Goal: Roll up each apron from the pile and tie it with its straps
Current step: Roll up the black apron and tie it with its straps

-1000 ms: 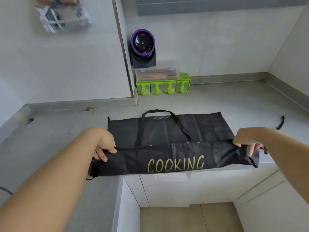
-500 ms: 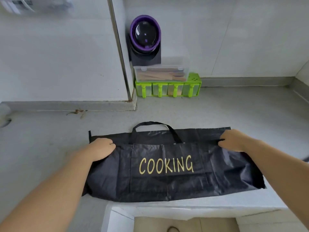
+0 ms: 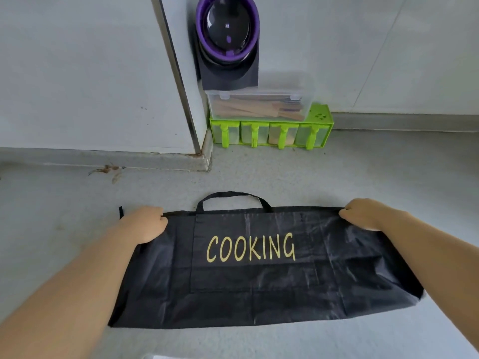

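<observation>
Apron (image 3: 259, 288): black, lying flat as a long folded band along the near edge of the worktop (image 3: 324, 177), "COOKING" print upward. Judged deliberate: a flat, squared band gives an even width for rolling.

Left hand (image 3: 146, 224) is on the band's far-left corner and right hand (image 3: 363, 213) on its far-right corner, knuckles up. The fingers of both curl down over the far fold and appear to pinch the cloth; fingertips hidden. Gripping both far corners would hold the layers aligned and taut.

Neck loop (image 3: 233, 196) protrudes past the far fold at centre. One strap end (image 3: 120, 212) shows just beside the left hand. Both lie outside the fold, presumably free for tying.

At the worktop's back edge, against the wall: green rack (image 3: 272, 137), clear box (image 3: 259, 106) of wooden utensils on top, purple-rimmed unit (image 3: 228, 29) above. All well apart from the apron.
</observation>
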